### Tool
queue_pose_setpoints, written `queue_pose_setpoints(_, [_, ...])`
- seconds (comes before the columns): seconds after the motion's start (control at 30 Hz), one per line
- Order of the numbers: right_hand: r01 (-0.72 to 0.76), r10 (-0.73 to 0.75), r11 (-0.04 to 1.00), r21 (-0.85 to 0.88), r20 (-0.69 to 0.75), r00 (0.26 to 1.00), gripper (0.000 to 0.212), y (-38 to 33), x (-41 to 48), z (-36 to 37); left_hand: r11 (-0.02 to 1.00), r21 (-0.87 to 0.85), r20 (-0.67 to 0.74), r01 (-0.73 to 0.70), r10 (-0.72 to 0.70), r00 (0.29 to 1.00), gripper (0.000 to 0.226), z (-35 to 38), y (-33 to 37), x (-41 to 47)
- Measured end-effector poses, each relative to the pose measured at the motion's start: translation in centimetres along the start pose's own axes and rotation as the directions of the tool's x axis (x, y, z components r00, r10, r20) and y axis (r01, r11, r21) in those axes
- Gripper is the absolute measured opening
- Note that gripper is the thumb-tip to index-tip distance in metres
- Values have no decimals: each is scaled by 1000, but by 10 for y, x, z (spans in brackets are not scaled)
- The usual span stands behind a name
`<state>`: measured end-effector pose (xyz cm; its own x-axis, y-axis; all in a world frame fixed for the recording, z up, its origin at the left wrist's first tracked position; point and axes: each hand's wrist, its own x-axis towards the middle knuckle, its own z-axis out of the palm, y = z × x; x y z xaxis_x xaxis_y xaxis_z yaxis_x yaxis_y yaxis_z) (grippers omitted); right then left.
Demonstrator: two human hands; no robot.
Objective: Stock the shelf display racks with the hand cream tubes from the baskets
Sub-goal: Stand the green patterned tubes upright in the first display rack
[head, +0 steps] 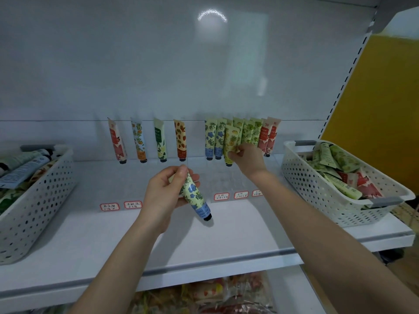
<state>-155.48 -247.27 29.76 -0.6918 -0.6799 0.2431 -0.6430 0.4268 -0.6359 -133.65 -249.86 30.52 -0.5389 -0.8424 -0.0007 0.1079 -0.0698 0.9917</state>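
Yellow tube [231, 141] is going into the right rack [224, 177], cap down. The right hand [248, 158] has it pinched near the lower end, just in front of the tubes already standing there. Next one's lined up: the blue tube [195, 196] is in the left hand [163, 193], fingers wrapped round its upper half, cap pointing down over the shelf [226, 241]. Hands are apart, each on its own tube.

Progress-wise I'd call it early to middling. The right row [251, 132] has a handful packed tight, and the left row [160, 141] is just four singles spaced apart. The right basket [317, 184] is loaded and the left basket [45, 196] too, so there's loads left to do. Red-edged labels [221, 196] mark the slots along the front.
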Motion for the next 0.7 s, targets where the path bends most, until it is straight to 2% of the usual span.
queue_pose_setpoints(0.07, [-5,6,997,79,-18,1000,18,1,-4,-4,1000,15,-11,-11,11,1000,20,-1,2,0])
queue_pose_setpoints(0.23, [-46,70,979,200,-114,991,30,0,-23,-19,998,-23,-38,-51,50,998,17,0,8,-4])
queue_pose_setpoints(0.33, [45,3,941,335,-142,990,17,-4,-48,-30,995,-81,-31,-62,60,998,15,1,14,-8])
queue_pose_setpoints(0.5, [9,-105,855,519,155,982,9,-19,-102,-44,985,-146,6,-91,93,996,11,7,28,-20])
queue_pose_setpoints(0.6, [20,-168,838,546,223,960,4,-26,-130,-44,976,-185,19,-116,122,992,9,11,32,-30])
queue_pose_setpoints(0.7, [54,-225,829,557,243,944,15,-31,-148,-41,971,-196,44,-140,152,987,10,15,34,-40])
